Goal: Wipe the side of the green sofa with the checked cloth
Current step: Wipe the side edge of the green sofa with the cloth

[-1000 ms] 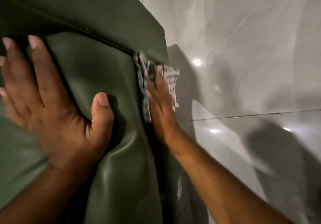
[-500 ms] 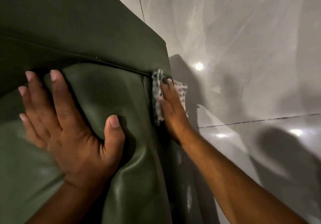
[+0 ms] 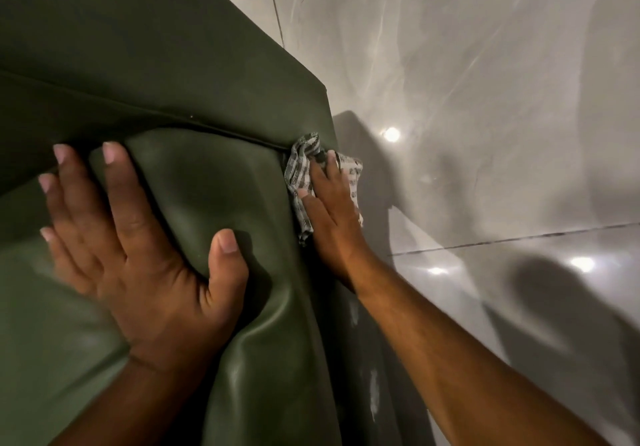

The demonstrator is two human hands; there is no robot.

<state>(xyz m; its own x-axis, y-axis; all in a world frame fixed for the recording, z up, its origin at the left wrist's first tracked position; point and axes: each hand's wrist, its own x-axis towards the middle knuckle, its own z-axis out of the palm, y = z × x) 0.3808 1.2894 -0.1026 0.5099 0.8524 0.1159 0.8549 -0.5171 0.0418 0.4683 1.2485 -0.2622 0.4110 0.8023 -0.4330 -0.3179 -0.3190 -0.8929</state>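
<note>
The green sofa (image 3: 194,75) fills the left half of the head view, its glossy leather cushion bulging under my left hand (image 3: 138,255). That hand lies flat on the cushion with fingers spread and holds nothing. My right hand (image 3: 332,217) presses the grey-and-white checked cloth (image 3: 299,168) against the sofa's right side, just below the seam at the corner. The cloth is bunched, partly hidden under my fingers, with one edge showing beyond them on the right.
Glossy grey marble floor tiles (image 3: 485,99) spread to the right of the sofa, with dark grout lines, bright light reflections and my shadow. Pale smears show low on the sofa's side (image 3: 372,393).
The view has shifted so the sofa and both hands sit lower in frame. My right hand with the cloth stays at the seam corner; my left hand remains flat on the cushion.
</note>
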